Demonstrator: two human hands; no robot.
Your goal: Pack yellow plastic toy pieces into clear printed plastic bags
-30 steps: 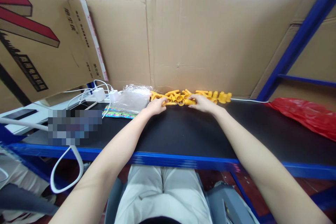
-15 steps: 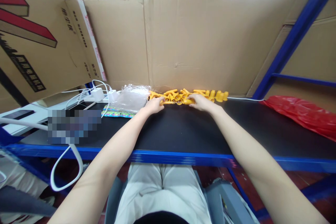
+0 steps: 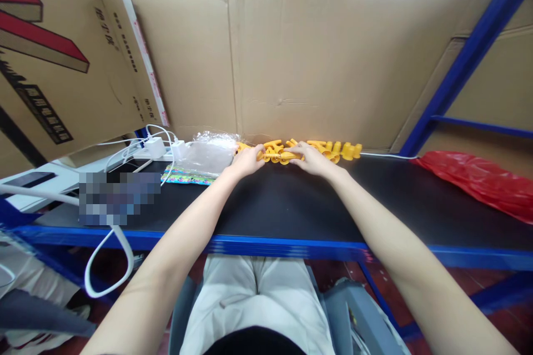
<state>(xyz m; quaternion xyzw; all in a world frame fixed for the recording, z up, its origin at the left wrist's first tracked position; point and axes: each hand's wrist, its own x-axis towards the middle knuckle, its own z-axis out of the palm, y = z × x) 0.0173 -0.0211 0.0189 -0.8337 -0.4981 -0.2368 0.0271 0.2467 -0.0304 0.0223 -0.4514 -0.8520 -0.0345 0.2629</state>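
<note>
Several yellow plastic pieces point(image 3: 273, 147), some forked and some cup-shaped, lie in a row at the back of the black tabletop. My left hand point(image 3: 247, 161) is closed, with thumb and fingers pinching the left end of a slim yellow plastic piece point(image 3: 278, 156). My right hand point(image 3: 311, 158) is closed too, gripping yellow plastic at the right end of the same line. Whether the hands share one piece or hold two pieces end to end, I cannot tell. Upright yellow cup-like parts point(image 3: 352, 151) stand to the right of my right hand.
A clear plastic bag point(image 3: 208, 156) lies on a colourful packet point(image 3: 189, 176) at left, near white chargers point(image 3: 155, 147) and cables. At right is a red plastic bag point(image 3: 474, 180). Cardboard point(image 3: 333, 66) walls the back; a blue rail point(image 3: 287, 246) edges the front.
My hands have come slightly closer together and lifted a little. The yellow plastic in them, earlier with a gap between, now lines up end to end.
</note>
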